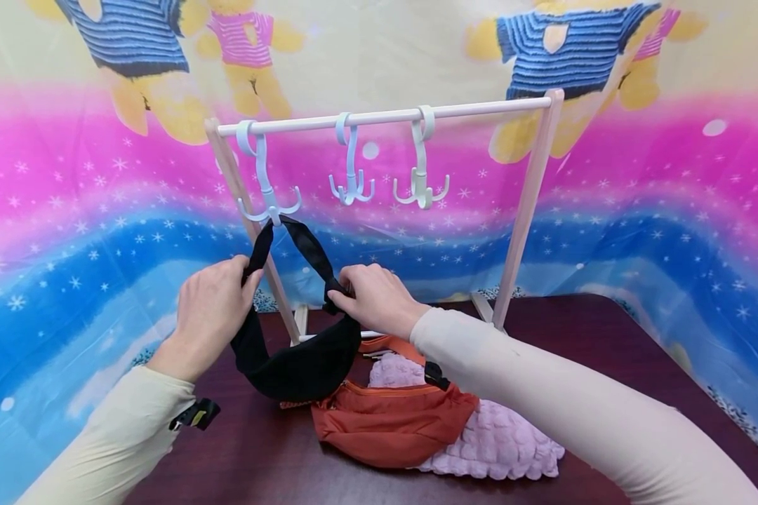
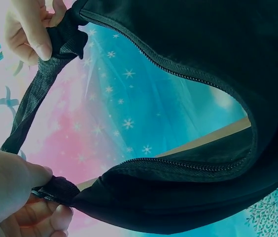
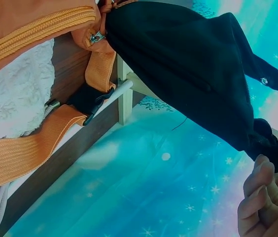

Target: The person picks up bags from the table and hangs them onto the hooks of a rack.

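Note:
A black zippered sling bag (image 1: 306,361) hangs between both hands, its strap (image 1: 306,245) rising to the leftmost white swivel hook (image 1: 271,207). The strap's top overlaps the lower prongs of that hook in the head view. My left hand (image 1: 211,315) pinches the strap on its left side. On the other side, my right hand (image 1: 379,298) grips the strap near its knot, thumb pressed against it. The bag's zipper (image 2: 178,74) curves along its edge in the left wrist view. In the right wrist view, the fingers (image 3: 257,197) hold the bunched strap end.
Two more hooks, one pale blue (image 1: 351,179) and one pale green (image 1: 421,182), hang from the wooden rack's rail (image 1: 480,109). Below, a rust-orange waist bag (image 1: 394,428) lies on a pink puffy bag (image 1: 512,442) on the dark table (image 1: 246,456).

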{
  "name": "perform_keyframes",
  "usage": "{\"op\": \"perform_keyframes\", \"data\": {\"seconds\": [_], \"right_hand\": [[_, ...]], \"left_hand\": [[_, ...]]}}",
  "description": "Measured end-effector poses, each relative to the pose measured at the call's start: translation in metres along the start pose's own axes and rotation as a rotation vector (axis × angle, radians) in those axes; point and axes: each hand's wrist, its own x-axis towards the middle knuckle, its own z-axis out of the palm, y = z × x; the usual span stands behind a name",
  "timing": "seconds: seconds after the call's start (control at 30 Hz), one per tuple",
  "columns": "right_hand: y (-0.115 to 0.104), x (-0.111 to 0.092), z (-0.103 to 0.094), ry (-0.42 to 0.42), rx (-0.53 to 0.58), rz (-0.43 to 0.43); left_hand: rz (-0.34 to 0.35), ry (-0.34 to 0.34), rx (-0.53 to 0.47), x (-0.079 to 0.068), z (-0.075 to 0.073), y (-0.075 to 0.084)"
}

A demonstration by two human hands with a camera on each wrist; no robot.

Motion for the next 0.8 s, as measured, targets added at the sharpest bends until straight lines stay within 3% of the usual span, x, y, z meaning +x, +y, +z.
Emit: {"op": "perform_keyframes", "data": {"seconds": [0.8], "right_hand": [[0.0050, -0.0036, 0.0006, 0.015, -0.042, -0.002]], "left_hand": [[0.017, 0.013, 0.022, -0.0027, 0.0027, -0.0044]]}}
